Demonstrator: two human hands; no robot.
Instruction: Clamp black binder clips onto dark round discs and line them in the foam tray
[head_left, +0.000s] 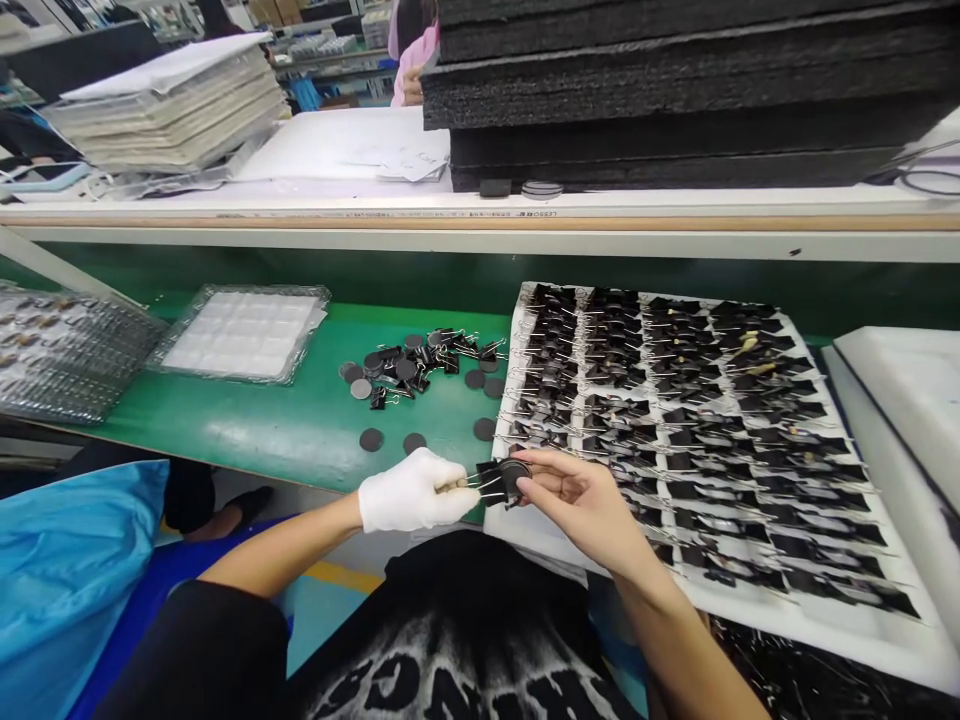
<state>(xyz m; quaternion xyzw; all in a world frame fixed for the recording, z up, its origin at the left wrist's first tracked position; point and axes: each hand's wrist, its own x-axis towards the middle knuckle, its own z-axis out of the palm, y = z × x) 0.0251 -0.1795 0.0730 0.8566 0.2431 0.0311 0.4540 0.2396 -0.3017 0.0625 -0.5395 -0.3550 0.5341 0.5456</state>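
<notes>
In the head view, my left hand (421, 492) wears a white glove and pinches the wire handles of a black binder clip (489, 482). A dark round disc (514, 474) sits at the clip's mouth, its edge held between the thumb and fingers of my bare right hand (585, 500). Whether the jaws press on the disc cannot be made out. Beyond my hands, a heap of loose binder clips (446, 350) and black discs (370, 439) lies on the green tabletop (300, 425). On the right, a white foam tray (517, 345) carries rows of clips with discs.
Clear plastic trays (67, 350) are stacked at the left, beside a flat tray with white squares (240, 332). A shelf edge (480, 225) crosses behind, bearing black foam sheets (675, 90) and a stack of packs (172, 110). White foam (907, 400) stands far right.
</notes>
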